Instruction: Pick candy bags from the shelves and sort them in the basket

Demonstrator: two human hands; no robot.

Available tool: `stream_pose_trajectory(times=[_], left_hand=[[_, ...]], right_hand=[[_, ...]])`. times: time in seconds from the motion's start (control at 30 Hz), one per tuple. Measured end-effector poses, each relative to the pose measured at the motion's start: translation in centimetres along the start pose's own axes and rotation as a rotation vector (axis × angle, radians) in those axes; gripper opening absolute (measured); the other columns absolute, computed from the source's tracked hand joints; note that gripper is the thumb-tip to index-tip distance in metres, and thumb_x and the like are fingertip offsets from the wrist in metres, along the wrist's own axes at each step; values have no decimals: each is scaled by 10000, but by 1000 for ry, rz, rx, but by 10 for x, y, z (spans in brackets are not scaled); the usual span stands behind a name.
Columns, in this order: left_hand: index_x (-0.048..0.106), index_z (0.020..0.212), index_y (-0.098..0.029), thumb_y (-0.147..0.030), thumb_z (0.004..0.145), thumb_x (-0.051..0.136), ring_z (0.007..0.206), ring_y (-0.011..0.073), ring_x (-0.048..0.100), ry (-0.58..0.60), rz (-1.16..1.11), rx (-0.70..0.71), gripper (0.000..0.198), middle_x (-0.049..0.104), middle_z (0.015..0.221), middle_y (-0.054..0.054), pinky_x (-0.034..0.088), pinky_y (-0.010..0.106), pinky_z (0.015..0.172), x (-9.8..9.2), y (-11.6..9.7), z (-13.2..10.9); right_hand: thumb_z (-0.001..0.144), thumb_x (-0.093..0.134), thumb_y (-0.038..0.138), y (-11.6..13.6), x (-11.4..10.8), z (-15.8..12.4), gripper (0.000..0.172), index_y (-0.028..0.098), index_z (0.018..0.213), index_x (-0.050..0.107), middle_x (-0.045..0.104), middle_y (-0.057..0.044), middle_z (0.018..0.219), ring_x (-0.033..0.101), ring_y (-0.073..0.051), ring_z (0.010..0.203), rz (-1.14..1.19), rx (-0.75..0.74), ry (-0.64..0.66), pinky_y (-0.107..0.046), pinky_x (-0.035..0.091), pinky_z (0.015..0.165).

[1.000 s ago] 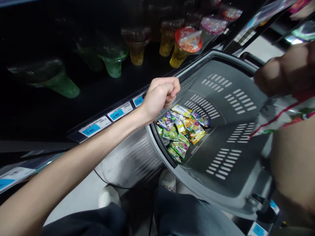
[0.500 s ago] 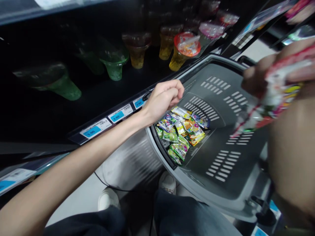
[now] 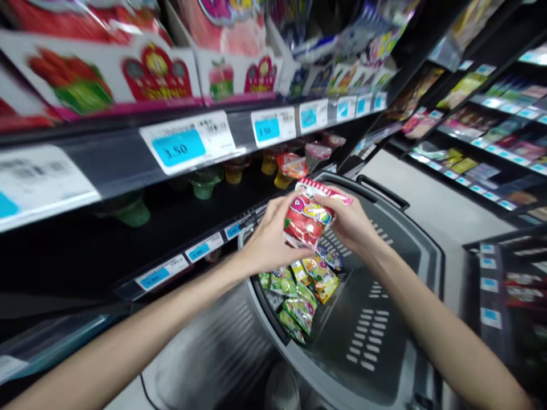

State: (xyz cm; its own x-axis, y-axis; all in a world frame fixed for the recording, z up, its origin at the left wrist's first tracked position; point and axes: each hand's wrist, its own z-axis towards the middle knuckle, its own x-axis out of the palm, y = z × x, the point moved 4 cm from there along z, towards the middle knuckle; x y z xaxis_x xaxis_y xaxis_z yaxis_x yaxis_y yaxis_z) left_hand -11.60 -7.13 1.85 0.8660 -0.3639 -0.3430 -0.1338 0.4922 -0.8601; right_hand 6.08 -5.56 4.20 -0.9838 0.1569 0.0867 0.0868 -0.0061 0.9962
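Note:
A red and white candy bag is held up over the grey basket. My left hand grips its left side, thumb beneath the lower edge. On the upper right my right hand is closed round it, with a pink edge showing past the fingers. Under the hands, several green, yellow and blue candy packets lie together at the basket's left end.
Boxes of red candy bags fill the shelf above, behind price labels. Jelly cups stand on the dark lower shelf. Stocked shelves rise at the right.
My right hand has come in from the right with the red and white bag, and my left hand has taken hold of it too. The view has tilted up, showing the upper shelf.

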Motion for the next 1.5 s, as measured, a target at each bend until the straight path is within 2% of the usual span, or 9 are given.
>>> stream_pose_trajectory(times=[0.17, 0.33, 0.4, 0.53, 0.67, 0.9, 1.13, 1.3, 1.5], left_hand=[[254, 1548, -270, -345, 661, 833, 1480, 348, 249, -14, 263, 106, 1062, 155, 1582, 137, 341, 476, 1201, 3, -4, -8], [378, 1494, -204, -347, 865, 634, 1419, 282, 397, -42, 97, 94, 694, 375, 1518, 150, 346, 422, 1203, -7, -16, -11], [422, 1466, -214, -461, 906, 580, 1317, 296, 523, 13, -113, -12, 632, 519, 1419, 145, 471, 450, 1096, -10, -18, -11], [514, 1395, -213, -676, 919, 421, 832, 294, 729, 133, -517, -345, 670, 706, 1112, 141, 608, 419, 630, -7, -7, -13], [605, 1304, -176, -698, 889, 466, 856, 271, 725, 58, -515, -392, 682, 727, 1060, 122, 594, 437, 808, -11, 2, -13], [676, 1197, -185, -707, 867, 482, 997, 321, 705, 12, -558, -402, 648, 718, 1081, 123, 566, 488, 910, -11, 1, -14], [706, 1111, -172, -671, 857, 540, 1129, 319, 633, -162, -537, -417, 584, 717, 1108, 96, 494, 495, 1024, -13, 12, -12], [662, 1195, -168, -576, 893, 560, 1180, 287, 593, -281, -521, -364, 518, 681, 1183, 95, 460, 444, 1064, -17, 12, -9], [424, 1413, -241, -493, 854, 633, 818, 212, 668, -245, -717, -400, 648, 594, 1251, 114, 609, 452, 733, -14, 7, -8]], right_hand=[[751, 782, 282, 5, 14, -9, 370, 280, 1112, 699, 728, 6, 1104, 691, -125, 850, 67, 68, 78, -189, 558, 709], [890, 584, 558, 15, 18, -15, 444, 264, 1211, 668, 680, -67, 1235, 689, -206, 964, 126, 66, 271, -317, 597, 749], [871, 567, 647, 15, 17, -14, 532, 254, 1217, 662, 704, -85, 1151, 693, -206, 846, 110, 13, 344, -345, 602, 696], [717, 831, 424, 9, 4, -6, 417, 201, 1045, 702, 687, -7, 666, 572, -119, 442, -118, -143, 178, -227, 494, 456], [673, 855, 354, 7, -2, -5, 303, 172, 883, 733, 612, 16, 503, 430, -71, 318, -197, -192, 19, -178, 368, 345], [479, 895, 283, 14, -8, -13, 366, 253, 827, 786, 772, -40, 830, 703, -197, 652, -225, -155, -131, -198, 595, 616], [454, 892, 324, 30, 2, -19, 541, 343, 975, 746, 702, -2, 658, 618, -173, 512, -183, -119, -18, -200, 516, 453], [461, 827, 405, 33, -4, -17, 259, 280, 686, 799, 746, -53, 774, 639, -191, 674, -342, -161, -133, -202, 529, 516], [368, 832, 337, 30, -7, -14, 268, 246, 616, 786, 736, -55, 749, 605, -130, 638, -217, -56, -236, -130, 504, 520]])
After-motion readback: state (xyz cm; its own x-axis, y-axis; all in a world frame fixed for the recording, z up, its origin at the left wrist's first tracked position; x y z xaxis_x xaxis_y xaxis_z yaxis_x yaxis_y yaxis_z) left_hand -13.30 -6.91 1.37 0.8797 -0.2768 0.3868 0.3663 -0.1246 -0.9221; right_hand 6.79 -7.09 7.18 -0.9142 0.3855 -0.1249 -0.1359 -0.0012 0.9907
